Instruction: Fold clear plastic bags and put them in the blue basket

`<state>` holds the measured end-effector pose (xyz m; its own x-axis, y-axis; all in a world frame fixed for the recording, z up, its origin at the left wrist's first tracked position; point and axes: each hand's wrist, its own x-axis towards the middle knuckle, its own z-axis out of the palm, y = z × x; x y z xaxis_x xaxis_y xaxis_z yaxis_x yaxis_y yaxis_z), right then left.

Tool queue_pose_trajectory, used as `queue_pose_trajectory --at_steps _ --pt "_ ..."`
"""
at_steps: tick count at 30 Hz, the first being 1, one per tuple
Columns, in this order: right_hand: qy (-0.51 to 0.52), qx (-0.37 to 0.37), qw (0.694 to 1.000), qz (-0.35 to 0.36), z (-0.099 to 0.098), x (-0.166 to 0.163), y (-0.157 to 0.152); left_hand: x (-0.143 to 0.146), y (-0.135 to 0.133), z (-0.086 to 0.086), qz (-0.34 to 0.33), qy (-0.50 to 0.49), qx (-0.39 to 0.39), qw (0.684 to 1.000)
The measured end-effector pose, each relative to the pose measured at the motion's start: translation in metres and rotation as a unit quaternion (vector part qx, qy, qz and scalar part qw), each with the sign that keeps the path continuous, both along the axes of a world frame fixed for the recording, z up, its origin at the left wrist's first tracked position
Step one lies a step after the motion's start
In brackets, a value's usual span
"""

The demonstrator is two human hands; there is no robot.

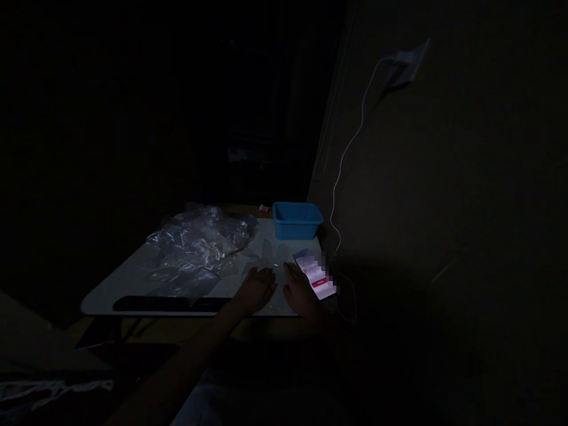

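The room is very dark. My left hand (256,285) lies flat, palm down, on the white table (133,278) with its fingers stretched out. My right hand (298,289) rests flat beside it, fingers extended, right next to a lit phone (316,273) lying on the table's right edge. Just beyond my fingertips lie thin clear plastic gloves (268,251). Neither hand holds anything.
A heap of crumpled clear plastic bags (199,242) covers the table's middle. A blue plastic tub (297,220) stands at the far right corner. A white cable (350,148) hangs from a wall socket (406,62). A dark flat strip (168,303) lies along the near edge.
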<state>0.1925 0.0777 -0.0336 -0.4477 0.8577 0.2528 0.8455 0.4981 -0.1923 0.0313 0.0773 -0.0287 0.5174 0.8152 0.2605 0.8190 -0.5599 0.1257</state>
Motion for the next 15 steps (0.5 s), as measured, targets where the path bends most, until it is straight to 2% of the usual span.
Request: queue_pose_trajectory --at_steps 5,10,15 --pt "0.033 -0.019 0.999 0.01 -0.004 0.019 -0.014 0.002 0.003 0.007 -0.001 -0.018 -0.007 1.0" --pt "0.041 0.015 0.996 0.078 -0.018 0.043 -0.033 0.006 0.007 0.013 -0.008 0.004 -0.005 1.0" --pt "0.073 0.046 0.993 0.08 -0.012 0.043 -0.035 0.01 0.012 0.015 -0.003 0.039 0.017 0.999"
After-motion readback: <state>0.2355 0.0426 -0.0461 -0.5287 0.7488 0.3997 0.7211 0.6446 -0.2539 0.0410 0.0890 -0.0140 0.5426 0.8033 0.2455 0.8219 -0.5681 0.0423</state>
